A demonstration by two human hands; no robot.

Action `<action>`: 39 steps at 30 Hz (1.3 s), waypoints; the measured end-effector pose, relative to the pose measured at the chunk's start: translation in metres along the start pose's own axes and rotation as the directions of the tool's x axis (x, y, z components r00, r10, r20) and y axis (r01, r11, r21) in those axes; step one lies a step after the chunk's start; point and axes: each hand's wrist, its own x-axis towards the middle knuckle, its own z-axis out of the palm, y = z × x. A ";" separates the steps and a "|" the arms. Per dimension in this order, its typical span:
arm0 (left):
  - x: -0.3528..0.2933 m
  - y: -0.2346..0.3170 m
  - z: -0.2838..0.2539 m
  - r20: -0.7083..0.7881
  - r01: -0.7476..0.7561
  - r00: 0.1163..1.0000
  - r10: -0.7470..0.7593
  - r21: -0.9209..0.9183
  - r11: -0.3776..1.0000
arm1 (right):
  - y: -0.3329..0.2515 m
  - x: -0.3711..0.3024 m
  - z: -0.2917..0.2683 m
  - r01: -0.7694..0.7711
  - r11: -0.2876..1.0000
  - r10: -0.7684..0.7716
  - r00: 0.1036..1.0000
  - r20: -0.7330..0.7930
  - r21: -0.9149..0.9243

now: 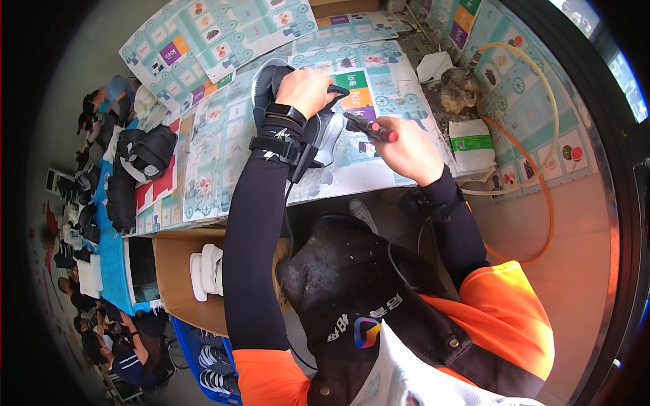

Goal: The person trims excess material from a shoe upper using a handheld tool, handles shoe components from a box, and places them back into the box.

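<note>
My left hand (306, 93) is closed over a black and grey shoe (330, 139) with a pale sole edge, pressing it against the patterned tabletop (223, 152). Part of the shoe lies hidden under that hand and forearm. To the right, my right hand (412, 150) grips a dark hand tool (365, 126) with two red round ends; its exact kind I cannot make out. The tool's dark tip points toward the shoe, with a small gap between them.
Black shoe uppers (145, 152) lie at the table's left. Below is a cardboard box (176, 254) with white padded pieces, beside a blue crate (186, 345) of shoes. A green-white packet (472, 145), yellow hose (556, 108) and orange hose (550, 210) are at right. Other people sit far left.
</note>
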 end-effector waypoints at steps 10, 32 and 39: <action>-0.011 0.005 -0.011 -0.107 0.057 0.994 -0.024 0.319 0.946 | 0.004 -0.008 -0.005 0.164 0.986 -0.163 0.976 0.144 0.010; -0.030 0.015 0.000 -0.343 0.066 0.935 -0.092 -0.087 0.994 | 0.030 0.038 0.039 0.020 0.999 -0.020 1.000 -0.012 -0.033; -0.037 0.014 0.001 -0.325 0.100 0.937 -0.130 -0.108 0.989 | 0.034 0.036 0.037 0.016 1.000 -0.015 0.999 0.044 -0.015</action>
